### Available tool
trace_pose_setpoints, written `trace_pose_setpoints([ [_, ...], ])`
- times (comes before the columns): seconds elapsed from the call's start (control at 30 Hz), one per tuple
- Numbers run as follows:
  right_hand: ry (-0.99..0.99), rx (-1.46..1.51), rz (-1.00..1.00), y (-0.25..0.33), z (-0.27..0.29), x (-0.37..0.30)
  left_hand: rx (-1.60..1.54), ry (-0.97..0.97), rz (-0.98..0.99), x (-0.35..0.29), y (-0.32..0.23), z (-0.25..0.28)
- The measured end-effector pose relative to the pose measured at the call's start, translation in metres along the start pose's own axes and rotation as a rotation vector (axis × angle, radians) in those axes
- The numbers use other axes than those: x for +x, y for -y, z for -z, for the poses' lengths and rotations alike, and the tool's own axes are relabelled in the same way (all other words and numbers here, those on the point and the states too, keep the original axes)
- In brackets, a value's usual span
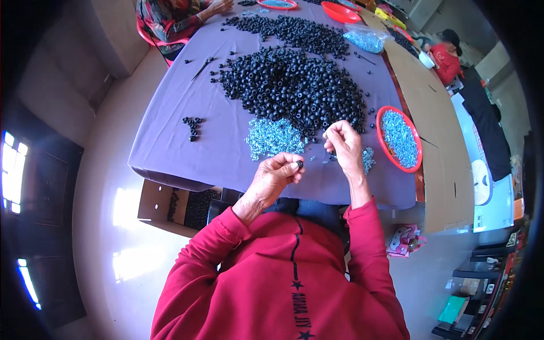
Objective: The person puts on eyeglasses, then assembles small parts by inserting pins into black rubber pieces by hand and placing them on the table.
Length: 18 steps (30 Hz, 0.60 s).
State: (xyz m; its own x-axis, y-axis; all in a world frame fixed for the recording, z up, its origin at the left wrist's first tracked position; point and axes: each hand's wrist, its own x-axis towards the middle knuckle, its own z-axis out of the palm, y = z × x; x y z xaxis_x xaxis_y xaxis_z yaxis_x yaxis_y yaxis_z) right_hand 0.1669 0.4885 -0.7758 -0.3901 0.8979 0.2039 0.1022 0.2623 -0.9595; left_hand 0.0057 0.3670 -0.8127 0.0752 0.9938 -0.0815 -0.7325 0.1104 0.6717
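Note:
My left hand pinches a small round black hollow piece between thumb and forefinger, over the near edge of the table. To its right, my right hand is raised with its fingers pressed together; whatever they may hold is too small to make out. A dark bit shows just below those fingers. Beyond both hands spreads a large heap of the same black hollow pieces. A patch of tiny light-blue shiny pieces lies between that heap and my left hand, with a few more beside my right wrist.
A red bowl of light-blue pieces stands right of my right hand. Several black pieces lie apart at left. Farther off are another black heap, a clear bag of blue pieces, and two seated people. An open carton sits below the table.

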Motion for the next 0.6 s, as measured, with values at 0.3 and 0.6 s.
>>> trace_pose_setpoints([
  [0.3, 0.105, 0.453, -0.12, 0.014, -0.014, -0.048, 0.071, 0.033, -0.066, -0.001, 0.002, -0.016],
  [0.6, 0.225, 0.53, -0.087, 0.027, -0.016, -0.059, 0.135, 0.065, -0.117, -0.006, 0.001, -0.021],
])
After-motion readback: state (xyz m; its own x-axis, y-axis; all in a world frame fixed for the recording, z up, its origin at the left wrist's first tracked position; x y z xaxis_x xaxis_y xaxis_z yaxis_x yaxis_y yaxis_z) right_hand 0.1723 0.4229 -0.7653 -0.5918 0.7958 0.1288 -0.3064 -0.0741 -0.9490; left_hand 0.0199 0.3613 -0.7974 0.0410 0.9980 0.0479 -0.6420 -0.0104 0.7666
